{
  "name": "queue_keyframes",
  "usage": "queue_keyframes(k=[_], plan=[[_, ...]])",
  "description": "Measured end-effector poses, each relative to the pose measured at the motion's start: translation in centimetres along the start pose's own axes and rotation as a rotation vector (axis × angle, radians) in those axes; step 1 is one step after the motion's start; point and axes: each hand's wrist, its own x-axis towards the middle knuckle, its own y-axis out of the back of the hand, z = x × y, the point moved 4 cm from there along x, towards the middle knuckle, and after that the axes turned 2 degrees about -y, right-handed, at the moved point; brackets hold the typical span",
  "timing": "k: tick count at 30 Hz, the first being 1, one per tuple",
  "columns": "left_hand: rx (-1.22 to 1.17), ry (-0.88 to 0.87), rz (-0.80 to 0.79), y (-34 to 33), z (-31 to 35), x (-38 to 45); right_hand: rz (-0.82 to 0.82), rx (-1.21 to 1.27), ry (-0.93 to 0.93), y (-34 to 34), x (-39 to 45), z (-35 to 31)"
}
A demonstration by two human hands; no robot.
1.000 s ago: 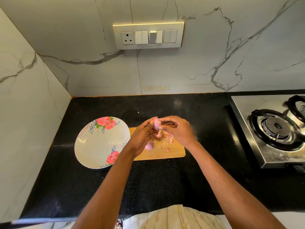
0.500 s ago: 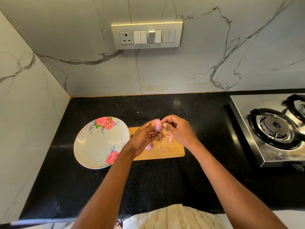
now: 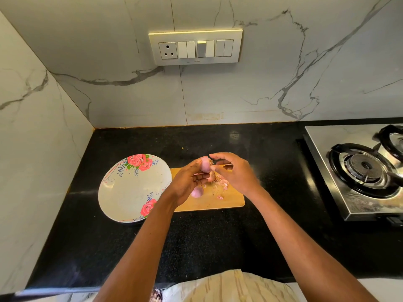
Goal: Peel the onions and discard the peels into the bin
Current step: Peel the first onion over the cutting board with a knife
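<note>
My left hand grips a small pink onion above the wooden cutting board, its skin pale and smooth where it shows between my fingers. My right hand is at its top end, fingertips curled as if pinching the dry root tuft, though I cannot quite make out the contact. Another pink onion lies on the board below my left hand, and a brownish one sits just behind my fingers. Pink peel scraps litter the board. A flowered plate touches the board's left edge on the black countertop; a steel gas stove stands to the right, marble walls behind.
</note>
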Motion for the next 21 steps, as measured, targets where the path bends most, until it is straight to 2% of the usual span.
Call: queue_keyframes(k=[9, 14, 19, 21], plan=[[0.088, -0.034, -0.075, -1.0, 1.0, 0.0, 0.093, -0.003, 0.023, 0.6, 0.3, 0.3], [0.102, -0.022, -0.057, -1.2, 0.4, 0.5, 0.108, -0.115, 0.067, 0.4, 0.4, -0.1], [0.019, 0.006, 0.007, -0.7, 0.3, 0.5, 0.219, -0.047, 0.011, 0.6, -0.1, 0.4], [0.029, 0.005, 0.032, -0.4, 0.2, 0.4, 0.19, -0.09, -0.008, 0.6, 0.0, 0.7]])
